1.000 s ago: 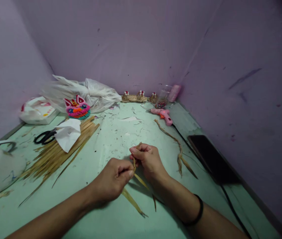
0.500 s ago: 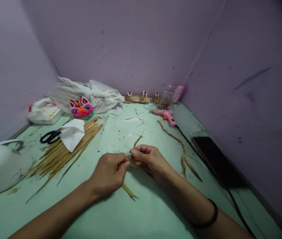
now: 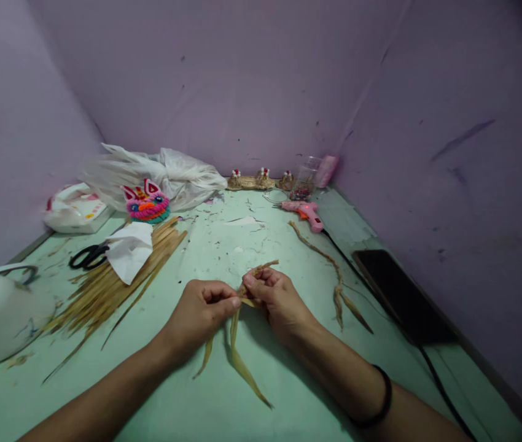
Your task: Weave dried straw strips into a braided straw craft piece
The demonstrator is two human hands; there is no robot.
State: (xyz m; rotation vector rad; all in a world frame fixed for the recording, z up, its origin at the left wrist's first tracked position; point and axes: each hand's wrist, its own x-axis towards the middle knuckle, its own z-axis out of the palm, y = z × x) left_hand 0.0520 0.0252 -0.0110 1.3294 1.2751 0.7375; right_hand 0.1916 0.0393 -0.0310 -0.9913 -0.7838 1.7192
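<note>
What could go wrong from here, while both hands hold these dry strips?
The twisted, tan plant-fibre strand might loosen if the left hand or right hand slips, since yellow-green ends hang loose.
The pink plastic glue gun shows a red light; if hot, it could burn skin.
The black-handled scissors lie partly under white paper that hides the blades, so a careless reach might cut.

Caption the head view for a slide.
Left hand and right hand pinch partly twisted straw-coloured strips over a green table, a pink glue gun lying beyond.
</note>
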